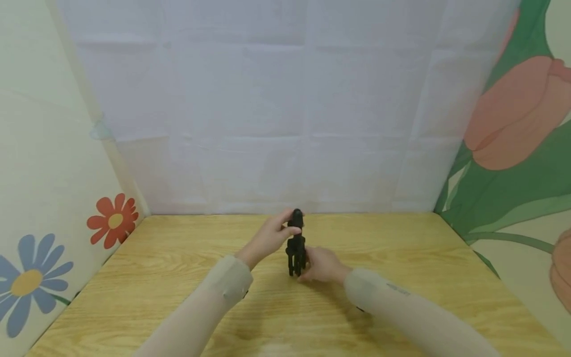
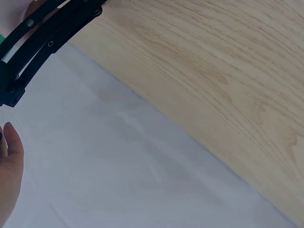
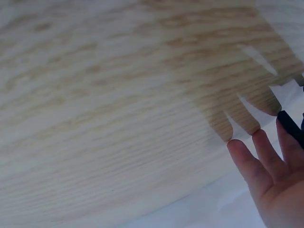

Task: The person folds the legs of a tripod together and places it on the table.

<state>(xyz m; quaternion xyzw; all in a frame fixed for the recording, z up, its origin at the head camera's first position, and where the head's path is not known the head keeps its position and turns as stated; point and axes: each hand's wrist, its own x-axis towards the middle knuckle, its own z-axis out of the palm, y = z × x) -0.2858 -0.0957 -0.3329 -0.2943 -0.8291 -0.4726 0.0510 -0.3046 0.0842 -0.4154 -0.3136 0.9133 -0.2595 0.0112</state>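
A small black tripod stands upright over the table, its legs close together and pointing down. My left hand grips its upper part, thumb across the near side. Lower down, my right hand holds the legs from the right, thumb near their lower ends. In the left wrist view, the riveted tripod legs cross the upper left corner, and part of my left hand shows at the left edge. The right wrist view has my right hand with fairly straight fingers beside a black leg tip. The tripod's far side is hidden.
The wood-grain table reaches back to a creased white cloth. A flowered panel rises on the left, and a tulip-patterned panel borders the right side.
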